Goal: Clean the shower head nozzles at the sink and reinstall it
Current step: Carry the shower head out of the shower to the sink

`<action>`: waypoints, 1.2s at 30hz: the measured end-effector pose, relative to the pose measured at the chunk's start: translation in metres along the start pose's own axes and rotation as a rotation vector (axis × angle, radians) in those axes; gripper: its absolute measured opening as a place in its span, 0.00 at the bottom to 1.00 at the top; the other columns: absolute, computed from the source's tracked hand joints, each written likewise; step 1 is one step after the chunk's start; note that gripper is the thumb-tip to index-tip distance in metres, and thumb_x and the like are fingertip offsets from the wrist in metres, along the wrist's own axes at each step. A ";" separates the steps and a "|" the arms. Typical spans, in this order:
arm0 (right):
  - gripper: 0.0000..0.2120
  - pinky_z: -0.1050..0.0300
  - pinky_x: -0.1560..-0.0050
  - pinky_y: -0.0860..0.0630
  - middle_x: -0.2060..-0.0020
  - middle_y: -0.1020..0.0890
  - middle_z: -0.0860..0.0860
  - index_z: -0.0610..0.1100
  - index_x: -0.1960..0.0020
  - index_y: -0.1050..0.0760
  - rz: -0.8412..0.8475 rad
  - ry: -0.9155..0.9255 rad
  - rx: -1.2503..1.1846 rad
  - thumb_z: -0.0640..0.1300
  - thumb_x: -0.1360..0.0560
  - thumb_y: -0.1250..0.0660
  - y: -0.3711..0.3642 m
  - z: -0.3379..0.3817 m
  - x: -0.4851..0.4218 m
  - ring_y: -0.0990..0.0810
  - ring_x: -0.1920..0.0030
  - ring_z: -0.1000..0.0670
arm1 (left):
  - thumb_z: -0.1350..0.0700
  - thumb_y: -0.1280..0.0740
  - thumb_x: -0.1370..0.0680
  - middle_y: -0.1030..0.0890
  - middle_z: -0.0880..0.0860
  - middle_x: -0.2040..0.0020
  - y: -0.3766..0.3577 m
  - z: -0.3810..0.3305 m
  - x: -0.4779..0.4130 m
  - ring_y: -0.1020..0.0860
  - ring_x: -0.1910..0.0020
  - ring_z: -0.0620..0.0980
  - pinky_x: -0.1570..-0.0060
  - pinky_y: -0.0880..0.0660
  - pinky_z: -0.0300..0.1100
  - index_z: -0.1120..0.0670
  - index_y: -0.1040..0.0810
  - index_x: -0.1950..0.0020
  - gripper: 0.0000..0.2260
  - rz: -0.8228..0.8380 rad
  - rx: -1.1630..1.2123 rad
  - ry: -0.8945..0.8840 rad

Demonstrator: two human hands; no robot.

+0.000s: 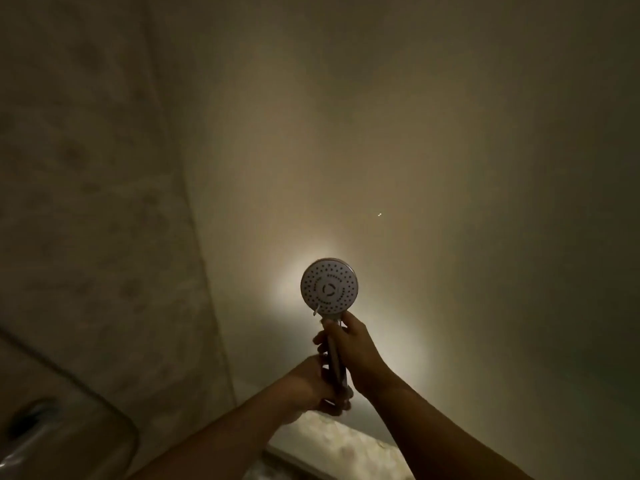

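Both hands hold the shower head (329, 286) up high in a dim room, its holes facing the camera. The right hand (349, 344) grips the handle just under the round face. The left hand (317, 382) grips lower down.

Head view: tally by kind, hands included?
Shower head: 1
Hands: 2, the left hand and the right hand, both gripping the shower head
Total: 3
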State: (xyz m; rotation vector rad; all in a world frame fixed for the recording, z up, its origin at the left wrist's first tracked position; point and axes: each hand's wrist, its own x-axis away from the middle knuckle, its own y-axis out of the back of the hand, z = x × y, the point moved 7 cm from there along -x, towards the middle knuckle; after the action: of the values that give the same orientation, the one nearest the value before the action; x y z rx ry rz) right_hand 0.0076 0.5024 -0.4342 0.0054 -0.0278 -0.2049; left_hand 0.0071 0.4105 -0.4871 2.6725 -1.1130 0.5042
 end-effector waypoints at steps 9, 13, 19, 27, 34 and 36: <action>0.07 0.48 0.50 0.19 0.55 0.15 0.45 0.44 0.47 0.21 -0.344 -0.118 -0.015 0.45 0.21 0.35 0.219 -0.071 0.120 0.16 0.53 0.48 | 0.63 0.27 0.28 0.17 0.62 0.48 -0.214 0.022 -0.044 0.16 0.52 0.60 0.50 0.18 0.51 0.59 0.26 0.38 0.19 0.413 -0.183 0.025; 0.08 0.50 0.51 0.19 0.55 0.16 0.45 0.41 0.46 0.22 -0.488 -0.129 -0.086 0.44 0.20 0.35 0.287 -0.085 0.186 0.16 0.54 0.48 | 0.61 0.27 0.26 0.16 0.61 0.47 -0.292 0.028 -0.052 0.16 0.50 0.62 0.49 0.18 0.54 0.56 0.27 0.36 0.20 0.549 -0.207 0.046; 0.07 0.46 0.51 0.20 0.58 0.16 0.44 0.42 0.48 0.20 -0.752 -0.183 -0.116 0.43 0.21 0.35 0.352 -0.110 0.285 0.17 0.56 0.46 | 0.62 0.29 0.26 0.17 0.61 0.48 -0.404 0.041 -0.043 0.16 0.50 0.61 0.52 0.18 0.53 0.55 0.24 0.39 0.16 0.847 -0.315 0.099; 0.09 0.55 0.61 0.19 0.60 0.14 0.46 0.42 0.49 0.19 -1.271 -0.233 -0.307 0.45 0.21 0.35 0.377 -0.139 0.424 0.15 0.58 0.47 | 0.61 0.29 0.25 0.16 0.59 0.47 -0.525 0.068 -0.004 0.17 0.48 0.59 0.52 0.19 0.51 0.58 0.22 0.40 0.14 1.276 -0.413 0.143; 0.10 0.54 0.57 0.19 0.56 0.14 0.47 0.42 0.46 0.19 -1.538 -0.218 -0.382 0.46 0.21 0.34 0.392 -0.148 0.539 0.14 0.55 0.47 | 0.61 0.25 0.28 0.16 0.55 0.43 -0.619 0.090 0.046 0.18 0.44 0.59 0.49 0.20 0.58 0.47 0.23 0.37 0.22 1.548 -0.465 0.181; 0.09 0.53 0.58 0.19 0.58 0.14 0.47 0.42 0.48 0.18 -1.592 -0.232 -0.366 0.46 0.21 0.34 0.402 -0.150 0.570 0.14 0.56 0.47 | 0.61 0.25 0.29 0.17 0.57 0.42 -0.649 0.094 0.059 0.17 0.44 0.60 0.50 0.20 0.57 0.47 0.24 0.36 0.24 1.593 -0.497 0.188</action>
State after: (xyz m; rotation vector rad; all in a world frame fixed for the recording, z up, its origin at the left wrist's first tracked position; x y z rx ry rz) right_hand 0.6515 0.7805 -0.5653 -0.3725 -0.2170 -1.8001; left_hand 0.5326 0.7941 -0.5866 0.8533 -2.6023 0.5032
